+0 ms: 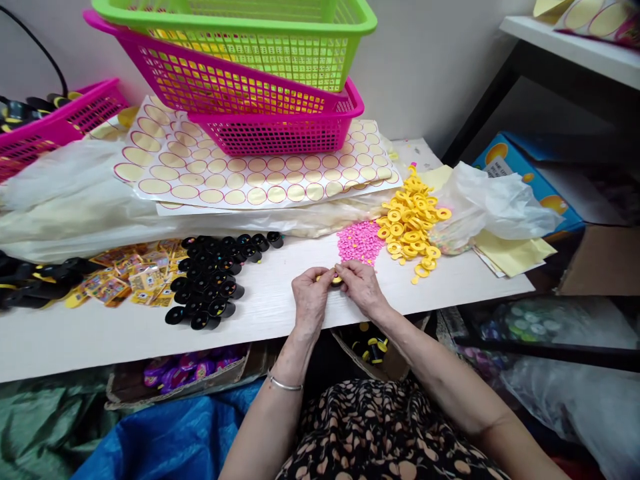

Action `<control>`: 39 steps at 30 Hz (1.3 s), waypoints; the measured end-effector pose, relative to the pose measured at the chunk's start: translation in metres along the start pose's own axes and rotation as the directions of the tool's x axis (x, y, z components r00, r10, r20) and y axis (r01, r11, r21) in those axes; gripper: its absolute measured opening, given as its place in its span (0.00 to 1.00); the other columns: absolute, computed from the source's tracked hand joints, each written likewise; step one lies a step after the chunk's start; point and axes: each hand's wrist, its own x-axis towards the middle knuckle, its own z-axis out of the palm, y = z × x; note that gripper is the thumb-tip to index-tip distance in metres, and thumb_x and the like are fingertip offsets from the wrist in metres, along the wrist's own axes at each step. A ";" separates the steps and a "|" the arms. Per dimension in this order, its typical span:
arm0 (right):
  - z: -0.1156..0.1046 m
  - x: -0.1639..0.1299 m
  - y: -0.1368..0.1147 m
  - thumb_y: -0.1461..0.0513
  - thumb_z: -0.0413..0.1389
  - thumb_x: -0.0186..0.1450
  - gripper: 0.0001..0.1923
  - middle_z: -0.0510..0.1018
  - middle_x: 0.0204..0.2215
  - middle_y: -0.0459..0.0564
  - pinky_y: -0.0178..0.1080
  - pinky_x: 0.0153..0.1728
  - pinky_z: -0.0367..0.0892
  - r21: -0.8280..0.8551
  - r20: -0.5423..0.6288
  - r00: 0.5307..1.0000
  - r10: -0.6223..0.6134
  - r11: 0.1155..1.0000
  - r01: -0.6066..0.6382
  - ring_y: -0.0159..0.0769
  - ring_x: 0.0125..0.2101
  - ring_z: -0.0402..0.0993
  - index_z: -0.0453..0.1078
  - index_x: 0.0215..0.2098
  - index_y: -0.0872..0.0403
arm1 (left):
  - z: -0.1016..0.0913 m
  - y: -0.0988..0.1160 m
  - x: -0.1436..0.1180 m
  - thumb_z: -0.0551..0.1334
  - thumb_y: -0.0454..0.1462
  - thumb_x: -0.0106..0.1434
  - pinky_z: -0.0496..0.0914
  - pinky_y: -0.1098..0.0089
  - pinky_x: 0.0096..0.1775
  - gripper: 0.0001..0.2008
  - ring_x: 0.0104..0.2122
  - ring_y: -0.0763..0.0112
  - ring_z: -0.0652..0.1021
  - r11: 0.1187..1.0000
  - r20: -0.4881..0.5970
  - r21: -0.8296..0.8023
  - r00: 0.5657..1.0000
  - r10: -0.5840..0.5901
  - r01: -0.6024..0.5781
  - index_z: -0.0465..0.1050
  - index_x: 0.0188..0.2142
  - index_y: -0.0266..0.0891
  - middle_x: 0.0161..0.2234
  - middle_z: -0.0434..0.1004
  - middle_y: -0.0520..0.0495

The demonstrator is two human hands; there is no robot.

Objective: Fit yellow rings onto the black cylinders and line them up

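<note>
Both hands meet over the front of the white table, fingers pinched round a small black cup with a yellow ring on top (337, 282). My left hand (311, 293) grips its left side, and my right hand (361, 287) closes on it from the right. The fingertips cover much of the piece. Just behind them lies a heap of small pink pellets (360, 243). A pile of yellow rings with tabs (413, 223) spreads beside the pellets. Left of my hands, several black cups (210, 277) stand in a cluster, some with coloured bits inside.
Small printed packets (143, 273) lie left of the cups. Sticker sheets (260, 180) lie under stacked pink baskets (290, 133) and a green basket (300, 50). A plastic bag (500, 200) and blue box (550, 180) are at right. Below the table's edge is an open box (373, 347).
</note>
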 end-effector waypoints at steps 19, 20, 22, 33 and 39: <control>0.010 0.007 0.006 0.56 0.52 0.57 0.12 0.64 0.14 0.40 0.31 0.16 0.53 -0.005 -0.046 0.999 -0.022 1.000 0.022 0.26 0.15 0.57 0.66 0.22 0.55 | -0.004 0.004 -0.002 0.69 0.43 0.41 0.53 0.80 0.13 0.18 0.10 0.84 0.60 0.992 -0.007 -0.020 0.992 -0.126 0.126 0.68 0.27 0.33 0.13 0.64 0.58; 0.011 0.006 0.006 0.55 0.52 0.58 0.13 0.65 0.15 0.40 0.31 0.17 0.54 -0.016 -0.066 0.997 -0.044 0.999 0.043 0.26 0.15 0.58 0.66 0.22 0.55 | -0.004 0.003 -0.004 0.69 0.45 0.41 0.54 0.79 0.13 0.20 0.10 0.83 0.61 0.994 -0.044 -0.034 0.993 -0.109 0.107 0.67 0.29 0.33 0.13 0.64 0.59; 0.012 0.004 0.007 0.54 0.52 0.58 0.14 0.66 0.15 0.41 0.31 0.18 0.55 -0.032 -0.098 0.992 -0.076 0.997 0.073 0.26 0.16 0.59 0.66 0.22 0.55 | -0.004 -0.001 -0.011 0.69 0.46 0.41 0.57 0.78 0.14 0.22 0.11 0.81 0.64 0.995 -0.108 -0.067 0.991 -0.079 0.072 0.66 0.30 0.34 0.14 0.66 0.58; 0.007 -0.013 0.011 0.52 0.51 0.59 0.15 0.63 0.11 0.38 0.30 0.13 0.53 0.046 -0.101 0.995 0.005 0.999 0.000 0.25 0.11 0.57 0.64 0.24 0.55 | 0.001 -0.013 -0.031 0.67 0.47 0.46 0.59 0.79 0.18 0.22 0.16 0.83 0.65 1.000 0.014 -0.007 1.000 -0.002 0.002 0.73 0.35 0.32 0.23 0.70 0.53; 0.000 -0.017 0.006 0.54 0.53 0.57 0.12 0.68 0.14 0.40 0.29 0.13 0.59 0.121 0.015 0.996 0.084 0.989 -0.085 0.26 0.12 0.63 0.62 0.26 0.55 | -0.005 -0.003 -0.031 0.67 0.44 0.47 0.61 0.80 0.19 0.19 0.17 0.82 0.69 0.999 0.216 -0.030 0.976 -0.039 0.046 0.68 0.34 0.34 0.22 0.71 0.54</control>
